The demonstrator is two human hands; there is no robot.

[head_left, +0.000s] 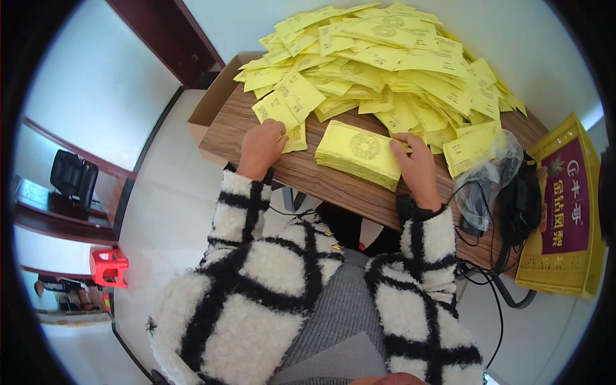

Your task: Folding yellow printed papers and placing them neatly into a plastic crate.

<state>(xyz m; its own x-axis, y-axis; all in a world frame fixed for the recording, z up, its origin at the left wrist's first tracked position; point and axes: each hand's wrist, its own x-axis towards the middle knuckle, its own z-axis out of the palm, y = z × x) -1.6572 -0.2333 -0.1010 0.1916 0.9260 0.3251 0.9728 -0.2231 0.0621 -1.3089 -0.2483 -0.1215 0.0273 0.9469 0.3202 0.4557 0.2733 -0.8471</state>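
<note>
Near the front edge of the table (pixel 298 174), my right hand (pixel 418 165) grasps the right end of the yellow packet stack (pixel 353 153), probably to steady it, while my left hand (pixel 260 151) curls at a loose packet (pixel 290 102), whether gripping I can't tell.
</note>
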